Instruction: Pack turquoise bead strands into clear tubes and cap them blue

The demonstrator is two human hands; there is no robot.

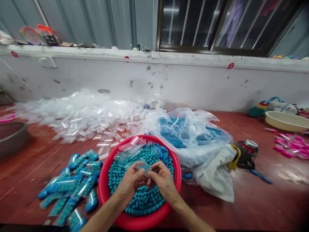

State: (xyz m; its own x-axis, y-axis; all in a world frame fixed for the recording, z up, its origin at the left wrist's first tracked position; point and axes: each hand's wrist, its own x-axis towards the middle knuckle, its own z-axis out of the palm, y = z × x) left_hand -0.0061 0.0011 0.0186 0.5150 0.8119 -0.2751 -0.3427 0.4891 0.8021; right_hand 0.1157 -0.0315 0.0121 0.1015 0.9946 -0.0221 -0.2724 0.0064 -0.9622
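A red basin (177,167) holds many teal beads (145,203), with blue plastic pieces (163,153) and clear plastic tubes (130,145) at its back. Above the beads, my left hand (132,177) pinches a small clear plastic piece (143,166) between thumb and fingers. My right hand (160,177) is closed at the right edge of that same piece, fingertips nearly meeting the left ones. Filled clear packs with teal beads and blue ends (67,183) lie piled left of the basin.
Clear plastic cases (84,112) are heaped at the back left. A plastic bag of blue pieces (188,129), a white sack (217,174) and a dark strapped item (248,151) lie to the right. Pink pieces (292,145) and a cream basin (287,120) are far right; a grey basin (12,135) is left.
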